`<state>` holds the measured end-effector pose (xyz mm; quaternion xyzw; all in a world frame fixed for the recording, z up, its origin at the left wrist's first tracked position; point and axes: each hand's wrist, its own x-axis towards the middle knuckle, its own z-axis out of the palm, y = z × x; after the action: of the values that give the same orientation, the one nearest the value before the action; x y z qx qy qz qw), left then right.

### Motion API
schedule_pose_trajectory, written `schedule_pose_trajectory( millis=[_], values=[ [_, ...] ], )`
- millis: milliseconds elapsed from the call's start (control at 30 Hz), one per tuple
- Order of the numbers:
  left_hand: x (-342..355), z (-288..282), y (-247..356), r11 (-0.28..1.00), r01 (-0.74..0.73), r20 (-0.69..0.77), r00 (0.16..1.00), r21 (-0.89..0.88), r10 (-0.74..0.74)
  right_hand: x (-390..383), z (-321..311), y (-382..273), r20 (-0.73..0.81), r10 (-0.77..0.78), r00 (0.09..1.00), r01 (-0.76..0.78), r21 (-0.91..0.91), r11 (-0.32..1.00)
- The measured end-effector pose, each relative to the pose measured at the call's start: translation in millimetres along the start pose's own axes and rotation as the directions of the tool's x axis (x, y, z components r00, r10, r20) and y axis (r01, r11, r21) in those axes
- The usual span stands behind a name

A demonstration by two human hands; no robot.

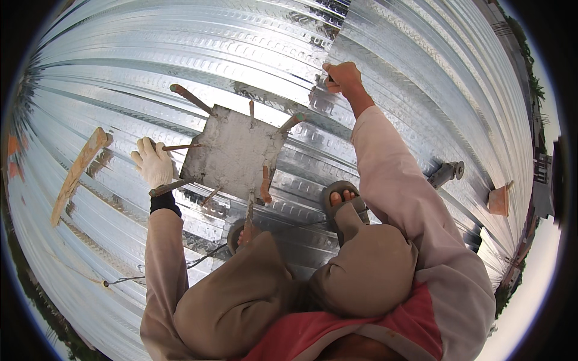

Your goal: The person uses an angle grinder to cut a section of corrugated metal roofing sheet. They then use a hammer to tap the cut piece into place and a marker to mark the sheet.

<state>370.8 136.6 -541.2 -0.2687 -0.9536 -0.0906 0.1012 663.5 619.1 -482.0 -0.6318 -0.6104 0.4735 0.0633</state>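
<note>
My gloved left hand [153, 162] rests spread on corrugated metal decking [391, 72], left of a square concrete column top [229, 150], touching the end of a rusty steel rod [180, 146]. More rods project around the column, some with greenish tips. My bare right hand [343, 78] reaches above and right of the column, beside a seam in the decking, fingers curled round a small dark object that I cannot make out. My sandalled feet [340, 198] are on the decking just below and to the right of the column, and behind it.
A wooden piece [78, 174] lies at left. A dark cord [198, 260] crosses near my legs. At right are a power tool with a disc [445, 173] and a terracotta-coloured object [498, 200]. Trees and sky show beyond the decking's edge.
</note>
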Motion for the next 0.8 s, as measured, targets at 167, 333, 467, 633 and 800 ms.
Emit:
schedule_pose_trajectory(
  millis=[167, 333, 467, 633, 800],
  values=[
    [-3.9, 15.6, -13.0, 0.998, -0.041, -0.024, 0.999, 0.056, 0.042, -8.9, -22.0, -0.7, -0.249, -0.550, 0.797, 0.432, -0.401, 0.808],
    [-3.0, 3.4, -26.2, 1.000, -0.019, 0.111, 0.994, 0.023, 0.017, -35.5, 45.0, -14.8, -0.048, -0.763, 0.644, 0.666, -0.454, 0.591],
    [4.5, -12.4, -7.0, 1.000, -0.015, 0.187, 0.982, -0.003, 0.015, -30.4, 79.6, -17.6, 0.206, -0.859, 0.470, 0.808, -0.492, 0.324],
    [2.6, -11.4, -2.5, 1.000, -0.017, 0.128, 0.992, 0.003, 0.017, -15.5, 131.7, 10.6, 0.054, -0.840, 0.540, 0.703, -0.578, 0.415],
    [-2.7, -2.5, 9.3, 0.991, -0.040, 0.004, 0.999, 0.125, 0.040, -10.4, 138.9, 16.4, 0.045, -0.853, 0.520, 0.698, -0.598, 0.394]
  ],
)
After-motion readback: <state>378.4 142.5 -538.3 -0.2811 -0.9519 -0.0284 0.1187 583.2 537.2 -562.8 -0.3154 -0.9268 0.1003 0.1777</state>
